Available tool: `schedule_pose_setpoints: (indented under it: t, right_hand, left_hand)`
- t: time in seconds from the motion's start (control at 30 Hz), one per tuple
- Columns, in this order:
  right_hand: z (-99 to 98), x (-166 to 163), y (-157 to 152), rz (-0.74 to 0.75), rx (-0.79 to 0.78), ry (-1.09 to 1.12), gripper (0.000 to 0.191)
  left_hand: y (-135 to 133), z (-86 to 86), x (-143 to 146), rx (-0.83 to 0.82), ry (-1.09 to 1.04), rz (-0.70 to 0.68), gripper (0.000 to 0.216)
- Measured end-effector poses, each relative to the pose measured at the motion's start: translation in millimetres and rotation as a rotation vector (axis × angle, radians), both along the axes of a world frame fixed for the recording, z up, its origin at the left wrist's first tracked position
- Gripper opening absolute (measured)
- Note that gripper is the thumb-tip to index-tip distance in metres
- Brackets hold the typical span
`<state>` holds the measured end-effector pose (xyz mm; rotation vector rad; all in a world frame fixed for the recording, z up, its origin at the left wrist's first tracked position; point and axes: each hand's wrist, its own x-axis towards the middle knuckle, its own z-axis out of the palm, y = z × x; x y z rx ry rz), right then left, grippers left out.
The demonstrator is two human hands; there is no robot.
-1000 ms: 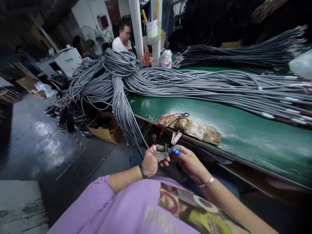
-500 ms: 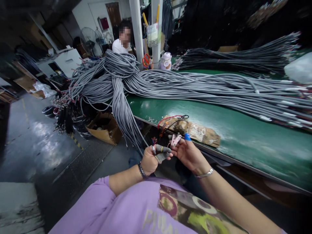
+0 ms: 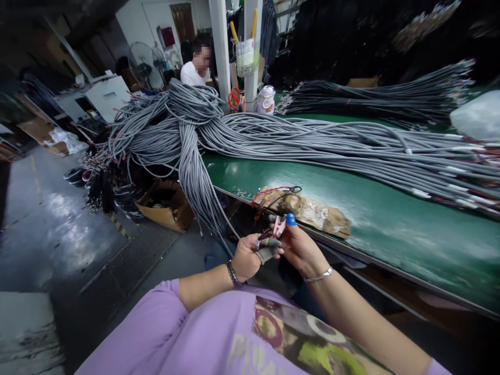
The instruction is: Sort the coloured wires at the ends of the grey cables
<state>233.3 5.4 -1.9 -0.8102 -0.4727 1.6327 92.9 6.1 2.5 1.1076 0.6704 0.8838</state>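
My left hand [image 3: 247,259] is closed around the end of a grey cable, with grey fabric covers on some fingers. Thin coloured wires [image 3: 266,235] stick out past its thumb. Close beside it, my right hand [image 3: 302,251], with blue wrapping on the thumb, pinches a small pink clip [image 3: 278,226]. The clip's far end is at the wire tips; whether it grips them I cannot make out. Just beyond both hands, a tape-wrapped board [image 3: 322,216] with red and black leads lies at the edge of the green table [image 3: 390,229].
A long bundle of grey cables [image 3: 312,133] covers the table's middle and hangs over its left end. Darker cables [image 3: 375,94] lie behind. An open cardboard box [image 3: 167,211] stands on the floor. A person [image 3: 195,70] is in the background near a post.
My hands have come closer together. The wires in my left hand now point towards the clip, and the right hand has shifted slightly left with the clip turned more upright.
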Motion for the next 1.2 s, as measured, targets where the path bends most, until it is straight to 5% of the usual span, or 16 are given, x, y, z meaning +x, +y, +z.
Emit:
schedule_pose_setpoints:
  t: [0.53,0.7,1.2]
  right_hand:
    - [-19.4,11,-37,0.044,-0.070,-0.057,0.028]
    - [-11.6,0,-47,0.105,-0.002,-0.163,0.038]
    - [3.0,-17,-56,-0.107,-0.011,-0.377,0.027]
  left_hand:
    - [-8,11.3,-21,-0.289,-0.007,0.089,0.046]
    - [-13,4.5,-22,-0.305,0.044,0.055,0.043]
    - [-21,1.7,-18,-0.279,0.191,-0.024,0.046]
